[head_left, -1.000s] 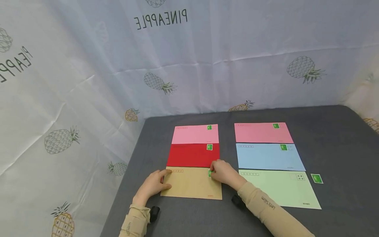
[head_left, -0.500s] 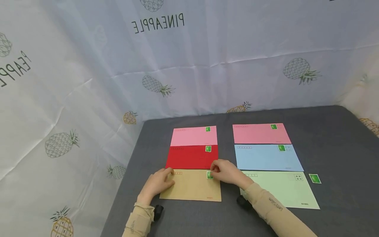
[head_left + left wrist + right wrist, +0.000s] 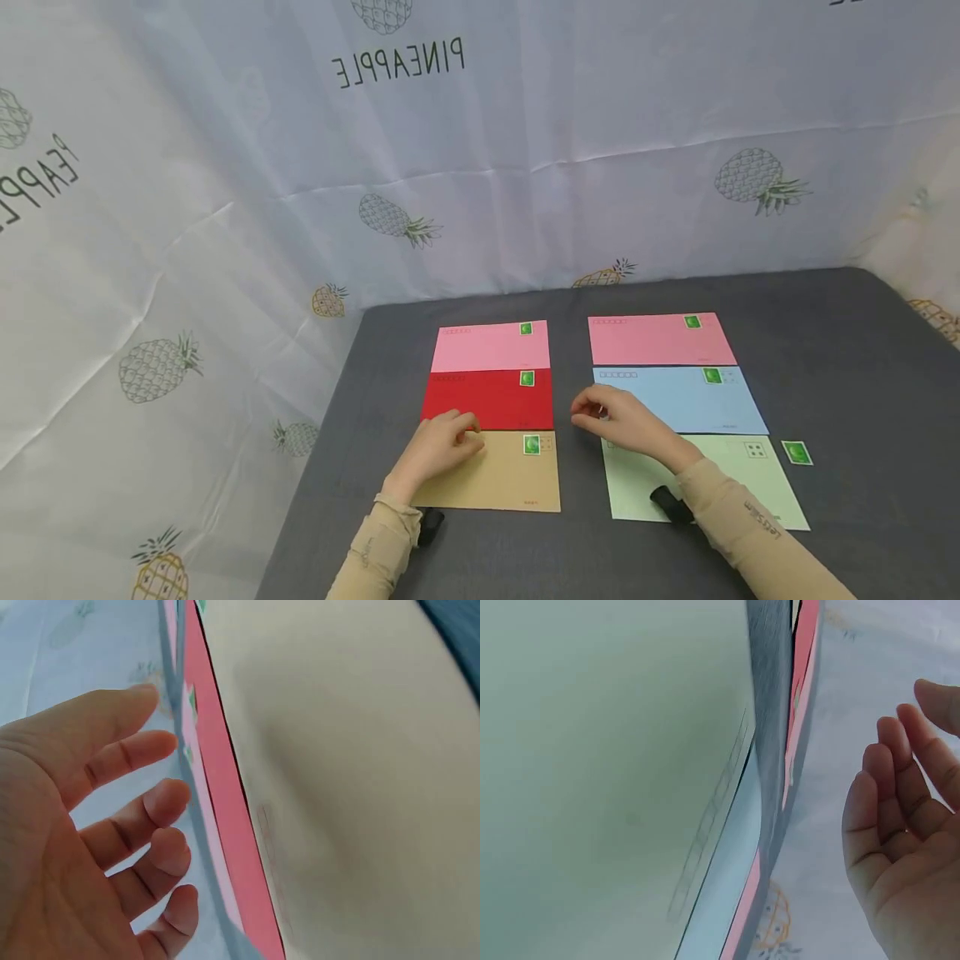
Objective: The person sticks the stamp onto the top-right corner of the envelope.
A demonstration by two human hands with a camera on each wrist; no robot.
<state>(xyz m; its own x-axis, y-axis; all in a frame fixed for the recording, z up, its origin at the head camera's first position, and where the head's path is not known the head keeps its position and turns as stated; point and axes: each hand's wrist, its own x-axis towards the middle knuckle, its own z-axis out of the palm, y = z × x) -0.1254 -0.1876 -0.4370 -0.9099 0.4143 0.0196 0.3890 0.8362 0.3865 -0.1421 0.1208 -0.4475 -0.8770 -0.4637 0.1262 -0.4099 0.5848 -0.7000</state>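
Observation:
My left hand [image 3: 438, 450] hovers above the left part of the tan envelope [image 3: 498, 479], fingers loosely bent and holding nothing, as the left wrist view confirms. A green stamp [image 3: 532, 444] lies on that envelope at its upper right. My right hand [image 3: 626, 421] is in the air over the gap and the near edges of the light blue envelope [image 3: 667, 396] and the pale green envelope [image 3: 720, 475]. In the right wrist view its fingers [image 3: 860, 802] are loosely bent with nothing between them. A loose green stamp [image 3: 797, 452] lies right of the pale green envelope.
Beyond the tan envelope lie a red envelope [image 3: 487, 396] and a pink envelope [image 3: 487, 350], both stamped. A second pink envelope [image 3: 652, 340], stamped, tops the right column. The light blue one is stamped as well. A pineapple-print curtain [image 3: 480, 233] hangs behind the dark tabletop [image 3: 862, 358].
My right hand has left the stamp on the tan envelope and moved right. My left hand has shifted right and up off the tan envelope's left edge. The stamp stays on the envelope.

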